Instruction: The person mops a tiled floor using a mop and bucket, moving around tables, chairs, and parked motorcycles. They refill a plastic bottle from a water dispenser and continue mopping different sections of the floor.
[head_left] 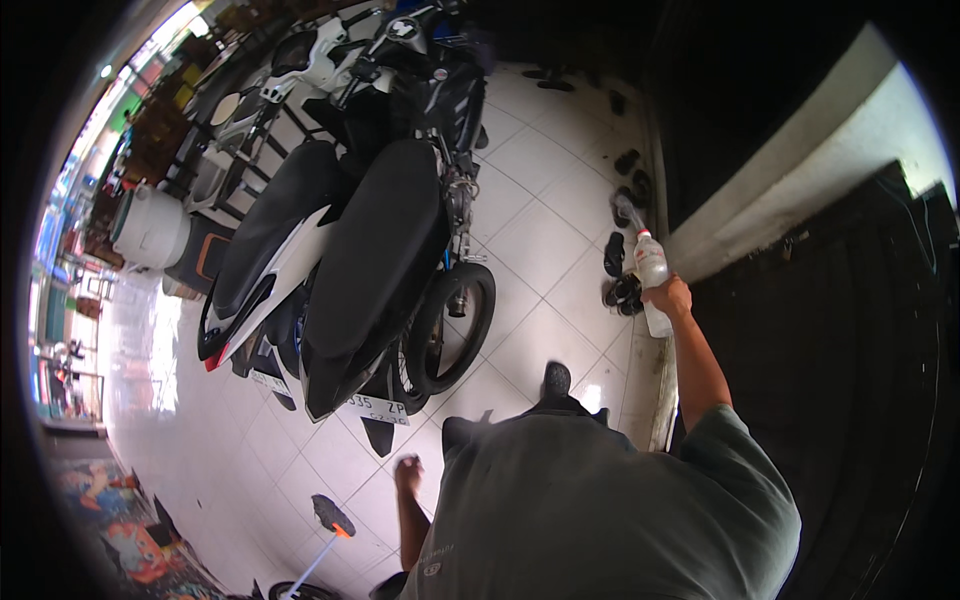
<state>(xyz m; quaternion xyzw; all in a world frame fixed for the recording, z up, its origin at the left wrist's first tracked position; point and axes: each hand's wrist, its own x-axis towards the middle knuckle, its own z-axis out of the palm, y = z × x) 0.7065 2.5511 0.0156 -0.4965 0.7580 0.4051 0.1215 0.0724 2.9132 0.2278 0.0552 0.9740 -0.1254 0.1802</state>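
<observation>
My right hand (670,296) reaches out to the right, its fingers wrapped round the lower part of a plastic bottle (651,260) with whitish, cloudy contents or walls. A red ring shows at the bottle's neck, which points away from me. Just past the neck is a blurred, see-through shape; I cannot tell whether it is liquid or part of something clear. My left hand (408,472) hangs low beside my body over the tiles, fingers curled in. Whatever it may hold is hidden. Several dark sandals and shoes (614,255) lie by the wall near the bottle.
Two parked motorbikes, one with a long black seat (375,250), stand at left. A dust mop (333,515) with an orange joint and pale handle lies at lower left. A white tub (150,228) stands behind the bikes. A pale ledge (780,160) juts in at right.
</observation>
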